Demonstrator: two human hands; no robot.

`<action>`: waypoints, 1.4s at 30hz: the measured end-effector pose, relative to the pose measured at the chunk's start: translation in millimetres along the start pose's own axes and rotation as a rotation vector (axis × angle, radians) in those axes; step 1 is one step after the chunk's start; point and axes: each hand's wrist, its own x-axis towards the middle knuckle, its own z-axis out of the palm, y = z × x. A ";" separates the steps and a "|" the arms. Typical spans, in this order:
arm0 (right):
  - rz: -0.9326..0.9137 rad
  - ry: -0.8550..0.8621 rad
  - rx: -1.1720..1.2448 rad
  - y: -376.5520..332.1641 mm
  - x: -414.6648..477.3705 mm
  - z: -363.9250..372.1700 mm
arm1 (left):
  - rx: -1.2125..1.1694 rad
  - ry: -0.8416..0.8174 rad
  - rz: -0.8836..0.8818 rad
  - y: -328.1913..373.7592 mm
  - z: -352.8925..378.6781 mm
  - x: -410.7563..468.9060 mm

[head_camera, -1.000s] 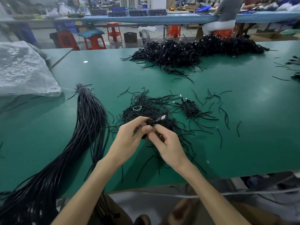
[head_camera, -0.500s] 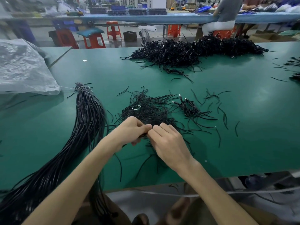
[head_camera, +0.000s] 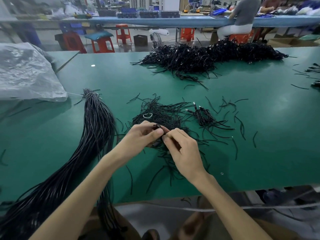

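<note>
At the near edge of the green table (head_camera: 259, 139), just this side of a loose pile of short black ties (head_camera: 162, 113), I see both hands meeting over one small black cable coil (head_camera: 158, 126). The left hand (head_camera: 141, 135) has its fingers curled round the coil, thumb on top, and holds it a little above the table. The right hand (head_camera: 184, 151) pinches the same coil from the other side, thumb against forefinger, its other fingers folded in. Most of the coil is hidden by the fingers, so I cannot tell how it is wound. A white ring (head_camera: 147, 115) lies on the tie pile just beyond the left hand's knuckles. To the right of the pile lies a small group of cables with metal plugs (head_camera: 202, 116). A long bundle of black cords (head_camera: 97, 132) runs along the left forearm (its far end is bound). Far across the table sits a big heap of black cables (head_camera: 207, 56), and a clear plastic bag (head_camera: 26, 73) lies at the left.
</note>
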 end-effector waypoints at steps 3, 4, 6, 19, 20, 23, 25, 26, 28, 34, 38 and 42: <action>0.015 0.014 0.023 -0.1 0.5 2.1 | -0.040 0.045 0.058 -1.4 17.4 0.1; 0.020 0.016 0.020 0.2 0.1 1.9 | -0.013 0.060 0.069 -4.0 21.5 0.4; 0.019 0.007 -0.014 1.8 -1.9 0.4 | 0.172 0.137 0.080 -9.3 24.2 3.0; -0.646 -0.118 -0.727 10.5 -6.1 -20.3 | 0.377 -0.306 -0.565 13.0 6.9 26.1; -0.659 -0.107 -0.720 11.3 -6.8 -21.3 | 0.388 -0.347 -0.569 13.6 5.5 27.4; -0.559 -0.083 -0.630 14.6 -7.9 -24.7 | 0.357 -0.346 -0.480 11.4 7.4 28.7; -0.409 -0.119 -0.519 15.3 -8.9 -27.5 | 0.323 -0.307 -0.395 7.4 10.0 26.3; -0.323 -0.145 -0.458 14.7 -9.4 -28.8 | 0.322 -0.278 -0.367 5.0 9.7 25.3; -0.202 -0.166 -0.432 14.1 -9.3 -31.0 | 0.331 -0.241 -0.341 1.4 6.7 23.3; -0.208 -0.134 -0.725 19.5 -2.2 -30.9 | 0.267 -0.259 -0.314 -2.9 -1.5 16.0; -0.032 -0.096 -0.521 31.2 9.9 -39.3 | -0.030 -0.096 -0.333 -5.5 -17.3 8.9; 0.323 0.039 -0.348 60.0 40.1 -59.6 | 0.342 0.241 -0.421 -20.8 -41.7 0.6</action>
